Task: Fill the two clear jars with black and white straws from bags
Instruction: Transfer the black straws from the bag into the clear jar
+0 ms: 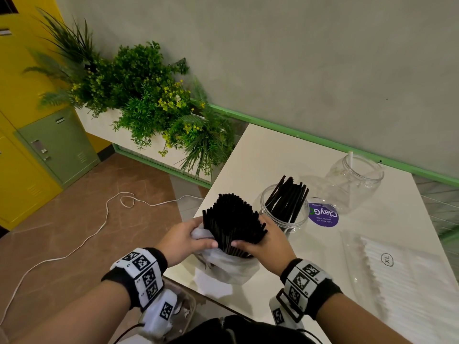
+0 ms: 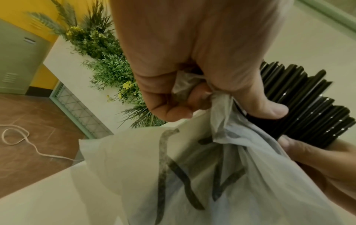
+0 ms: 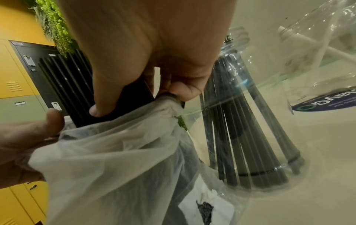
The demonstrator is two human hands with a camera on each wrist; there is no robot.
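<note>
We note the left hand [image 1: 182,238] with its fingers [image 2: 179,111] curled tight on the crumpled rim of the translucent bag [image 1: 224,265], thumb against the bundle. The right hand [image 1: 267,240] grips the black straws [image 1: 232,223] themselves, low centre of the head view, the bundle standing half out of the bag. Just right of it on the white worktop [image 1: 268,150] stands a clear jar [image 1: 284,211] part filled with black straws. Further upper right, a second clear jar [image 1: 355,183] holds one white straw [image 1: 351,157]. A bag of white straws [image 1: 407,284] lies at lower right. A purple sticker [image 1: 324,216] sits between the jars.
</note>
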